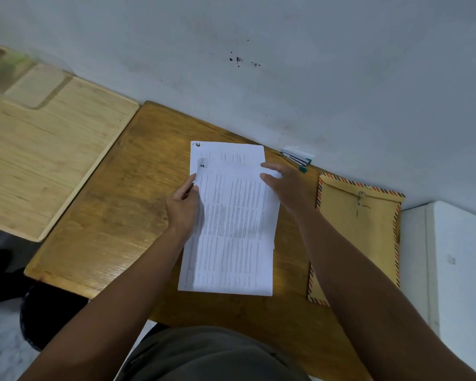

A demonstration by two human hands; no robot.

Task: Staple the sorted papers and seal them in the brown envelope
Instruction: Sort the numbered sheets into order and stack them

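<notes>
Two hands on printed papers (231,215) mid-worktop (107,215): left hand (183,206) pinching left edge, right hand (289,188) spread open on right edge; brown envelope (360,237) right.

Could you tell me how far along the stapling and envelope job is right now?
Early. The papers lie stacked on the desk; the left hand holds their left edge, the right hand rests on the right. The stapler lies untouched by the wall; the brown envelope awaits filling and sealing.

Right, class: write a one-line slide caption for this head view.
Both hands square printed white papers on brown wooden desk; stapler, brown striped-edge envelope wait alongside.
</notes>
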